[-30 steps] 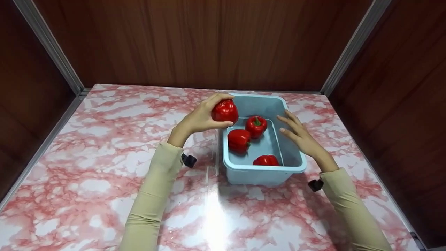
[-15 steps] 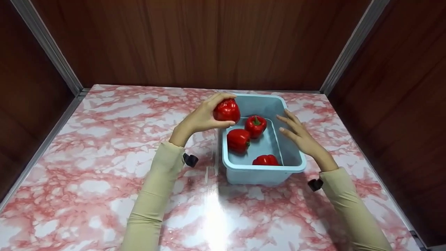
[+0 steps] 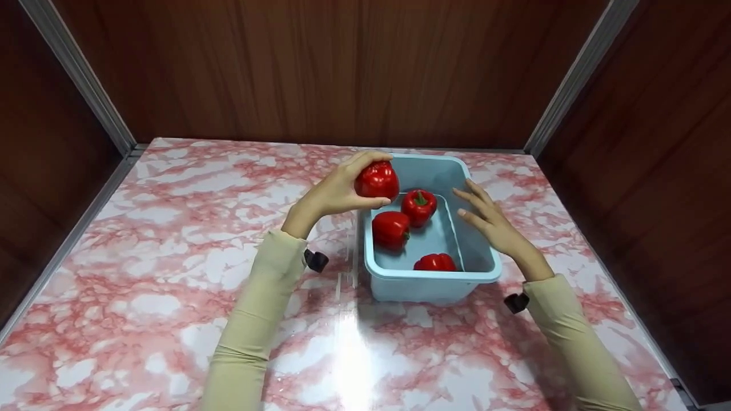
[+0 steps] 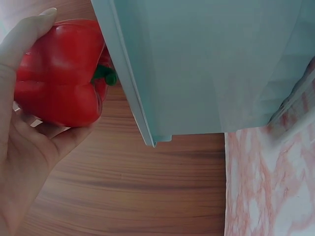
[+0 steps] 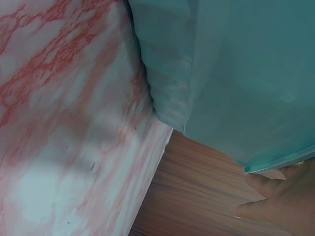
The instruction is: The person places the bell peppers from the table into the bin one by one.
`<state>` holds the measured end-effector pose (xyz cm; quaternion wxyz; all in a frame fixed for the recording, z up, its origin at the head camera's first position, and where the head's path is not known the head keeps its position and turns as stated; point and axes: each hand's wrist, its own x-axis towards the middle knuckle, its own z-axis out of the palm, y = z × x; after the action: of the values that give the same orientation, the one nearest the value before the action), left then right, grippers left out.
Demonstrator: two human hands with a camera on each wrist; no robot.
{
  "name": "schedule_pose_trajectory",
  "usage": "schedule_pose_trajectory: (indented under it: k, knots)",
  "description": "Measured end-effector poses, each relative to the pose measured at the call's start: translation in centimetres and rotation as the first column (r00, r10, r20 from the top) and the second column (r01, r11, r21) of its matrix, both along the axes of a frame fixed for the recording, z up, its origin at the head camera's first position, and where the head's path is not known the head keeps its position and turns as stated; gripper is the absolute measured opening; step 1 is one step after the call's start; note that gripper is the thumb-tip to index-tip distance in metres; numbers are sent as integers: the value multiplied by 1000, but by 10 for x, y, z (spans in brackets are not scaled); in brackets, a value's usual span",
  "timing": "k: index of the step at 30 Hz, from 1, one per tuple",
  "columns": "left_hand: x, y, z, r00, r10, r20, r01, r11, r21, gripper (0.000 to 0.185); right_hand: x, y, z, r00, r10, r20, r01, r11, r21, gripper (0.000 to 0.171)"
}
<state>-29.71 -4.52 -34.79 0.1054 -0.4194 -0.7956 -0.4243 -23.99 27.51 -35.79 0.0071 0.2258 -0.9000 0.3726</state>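
My left hand (image 3: 334,191) grips a glossy red bell pepper (image 3: 377,181) between thumb and fingers, above the left rim of a light blue bin (image 3: 428,288). The left wrist view shows this held pepper (image 4: 64,73) with its green stem toward the bin wall (image 4: 206,64). Over the right rim, my right hand (image 3: 495,227) has its fingers loosely spread and holds nothing; whether it touches the rim I cannot tell. Inside the bin lie a pepper with its stem up (image 3: 420,206), a pepper on its side (image 3: 390,229), and a third pepper (image 3: 435,262) partly hidden by the near rim.
The bin stands on a red-and-white marbled tabletop (image 3: 154,257), right of its middle. Dark wood panels (image 3: 297,68) enclose the table at the back and both sides. Small black devices are worn at the left cuff (image 3: 316,260) and right cuff (image 3: 516,303).
My left hand has shifted slightly right with the bell pepper, further over the bin's left rim. The right hand, the bin and the peppers inside look unchanged.
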Motion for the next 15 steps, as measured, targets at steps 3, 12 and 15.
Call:
schedule_pose_trajectory:
  k: [3, 12, 15]
  knots:
    - [0, 1, 0, 1000, -4, -9, 4, 1000, -1, 68, 0, 0, 0, 1000, -1, 2, 1, 1000, 2, 45]
    - [1, 5, 0, 1000, -23, 14, 23, 1000, 0, 71, 0, 1, 0, 1000, -11, 10, 11, 1000, 3, 45]
    - [1, 7, 0, 1000, -26, 13, 26, 1000, 0, 70, 0, 1, 0, 1000, -8, 9, 8, 1000, 1, 46]
